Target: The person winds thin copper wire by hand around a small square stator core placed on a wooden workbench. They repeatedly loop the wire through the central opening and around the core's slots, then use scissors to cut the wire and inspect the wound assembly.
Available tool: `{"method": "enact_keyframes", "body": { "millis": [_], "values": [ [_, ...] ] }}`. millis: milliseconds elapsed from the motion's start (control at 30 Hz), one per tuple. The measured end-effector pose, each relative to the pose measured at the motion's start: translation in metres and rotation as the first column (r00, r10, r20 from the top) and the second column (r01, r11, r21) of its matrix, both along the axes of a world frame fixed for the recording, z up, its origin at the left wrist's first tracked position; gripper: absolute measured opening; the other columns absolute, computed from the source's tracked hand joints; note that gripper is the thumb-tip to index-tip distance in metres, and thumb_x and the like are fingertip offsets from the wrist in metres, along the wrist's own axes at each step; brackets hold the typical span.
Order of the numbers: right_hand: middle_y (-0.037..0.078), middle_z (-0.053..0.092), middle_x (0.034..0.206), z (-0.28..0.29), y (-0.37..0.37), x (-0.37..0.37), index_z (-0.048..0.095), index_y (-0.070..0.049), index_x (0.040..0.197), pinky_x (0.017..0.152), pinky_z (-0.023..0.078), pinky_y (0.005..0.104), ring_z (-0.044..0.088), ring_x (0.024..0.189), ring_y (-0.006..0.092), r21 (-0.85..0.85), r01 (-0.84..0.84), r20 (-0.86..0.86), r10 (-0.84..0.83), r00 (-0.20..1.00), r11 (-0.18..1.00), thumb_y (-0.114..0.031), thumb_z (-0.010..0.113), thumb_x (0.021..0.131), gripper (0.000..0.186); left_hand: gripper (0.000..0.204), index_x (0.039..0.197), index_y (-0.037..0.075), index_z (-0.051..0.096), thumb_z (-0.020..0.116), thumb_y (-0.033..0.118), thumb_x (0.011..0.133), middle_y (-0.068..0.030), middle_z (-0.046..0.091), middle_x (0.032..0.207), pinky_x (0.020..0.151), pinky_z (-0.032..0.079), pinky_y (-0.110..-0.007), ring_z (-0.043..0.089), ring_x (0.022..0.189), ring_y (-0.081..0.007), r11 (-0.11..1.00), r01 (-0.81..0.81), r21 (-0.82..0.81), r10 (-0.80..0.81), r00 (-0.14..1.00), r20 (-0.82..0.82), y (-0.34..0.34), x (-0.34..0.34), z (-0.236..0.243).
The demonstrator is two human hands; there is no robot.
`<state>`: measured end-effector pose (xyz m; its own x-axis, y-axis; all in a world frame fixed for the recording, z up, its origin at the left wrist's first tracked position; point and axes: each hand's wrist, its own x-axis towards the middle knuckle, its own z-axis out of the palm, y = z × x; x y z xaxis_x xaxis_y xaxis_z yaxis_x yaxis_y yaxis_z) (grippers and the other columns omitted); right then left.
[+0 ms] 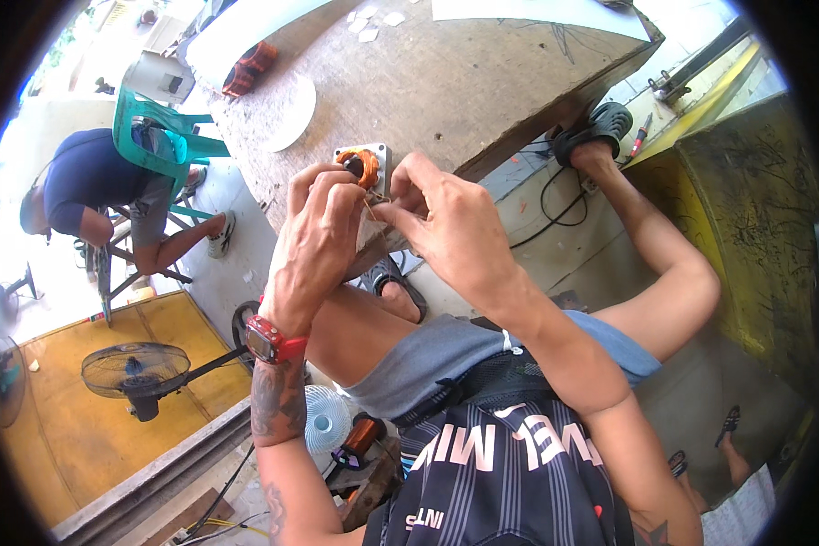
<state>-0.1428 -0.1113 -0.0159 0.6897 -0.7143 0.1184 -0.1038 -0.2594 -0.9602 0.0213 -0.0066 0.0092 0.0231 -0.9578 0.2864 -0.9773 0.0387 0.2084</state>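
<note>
On the near edge of the wooden workbench (400, 86) sits a motor stator (380, 155), a pale metal frame with orange copper windings round a dark centre. My left hand (318, 218) is closed against its near left side, fingers curled; their tips are partly hidden. From the right, my right hand (455, 214) pinches thin copper wire (374, 211) between thumb and forefinger, just below the stator. Both hands work close together there, and part of the wire disappears between the fingers.
A white disc (293, 114) and a dark red bundle (249, 69) lie beyond my left hand. Small white pieces (368, 35) are farther back. A person (86, 182) bends beside a green chair (141, 136). Below left are a fan (146, 369) and a copper wire spool (364, 435).
</note>
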Motion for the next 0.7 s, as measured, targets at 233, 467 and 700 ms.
{"method": "enact_keyframes", "body": {
  "millis": [233,467,700],
  "values": [
    [0.014,0.074,0.083,-0.001,-0.001,0.004,0.061,-0.001,0.099,0.068,0.059,0.0332,0.077,0.078,0.0206,0.116,-0.006,0.093,-0.005,0.996,0.993,-0.013,0.083,0.091,0.027,0.018,0.104,0.005,0.068,0.075,-0.001,0.089,-0.0109,0.074,0.112,0.1,0.053,-0.044,0.064,0.12,-0.034,0.991,-0.098,-0.092,0.084,0.986,-0.145,0.001,0.0,-0.002],
    [0.008,0.076,0.092,-0.01,-0.01,-0.009,0.06,-0.003,0.118,0.068,0.057,0.028,0.069,0.074,0.0125,0.541,-0.096,0.059,0.076,0.995,0.835,-0.016,0.075,0.1,0.027,0.014,0.099,0.005,0.073,0.077,-0.003,0.088,-0.0104,0.079,0.117,0.102,0.055,-0.042,0.069,0.123,-0.0297,0.973,-0.169,-0.16,0.126,0.96,-0.251,0.004,-0.002,-0.01],
    [0.012,0.076,0.109,-0.003,-0.025,0.005,0.056,-0.008,0.144,0.075,0.057,0.0314,0.067,0.086,0.0162,0.069,-0.12,0.379,0.085,0.921,0.99,-0.006,0.064,0.103,0.042,0.014,0.098,0.004,0.075,0.077,-0.004,0.087,-0.0114,0.079,0.118,0.102,0.056,-0.041,0.07,0.123,-0.03,0.968,-0.144,-0.208,0.086,0.961,-0.264,0.003,-0.003,-0.012]
  ]
}}
